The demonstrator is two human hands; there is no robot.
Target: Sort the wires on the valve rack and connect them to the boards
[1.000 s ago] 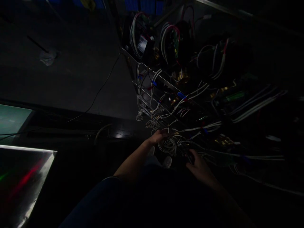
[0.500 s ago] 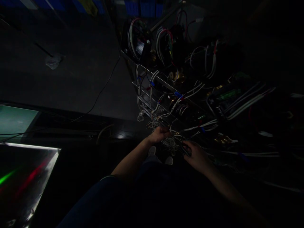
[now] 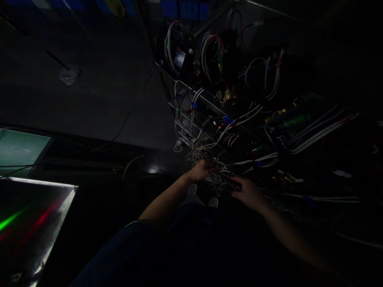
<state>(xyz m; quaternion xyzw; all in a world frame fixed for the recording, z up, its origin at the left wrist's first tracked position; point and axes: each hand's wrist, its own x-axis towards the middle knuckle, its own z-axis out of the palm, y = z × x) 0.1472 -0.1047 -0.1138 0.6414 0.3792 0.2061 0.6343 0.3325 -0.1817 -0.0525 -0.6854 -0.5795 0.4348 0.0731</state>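
In dim light my left hand (image 3: 203,170) reaches over the near end of a metal rack, fingers bent at thin wires and small brass-coloured parts. What it grips is too dark to make out. To its right, my right hand (image 3: 245,192) is closed round a dark, slim object (image 3: 235,183) that I cannot identify. A tangle of thin pale wires (image 3: 216,182) hangs between and below the hands. Just beyond my left hand lie more curled wire ends (image 3: 196,153). White cables (image 3: 251,161) run off to the right.
Dark units with looped cables (image 3: 176,56) stand on the rack, with metal rails (image 3: 200,95) in front. A brass part (image 3: 228,97) sits among them. Blue bins (image 3: 188,10) are at the top. A shiny panel (image 3: 38,223) is at the lower left; my shoes (image 3: 213,202) show below.
The view has shifted slightly, so the rack sits a little further right. My right hand has moved slightly, and its dark object lies nearer my left hand.
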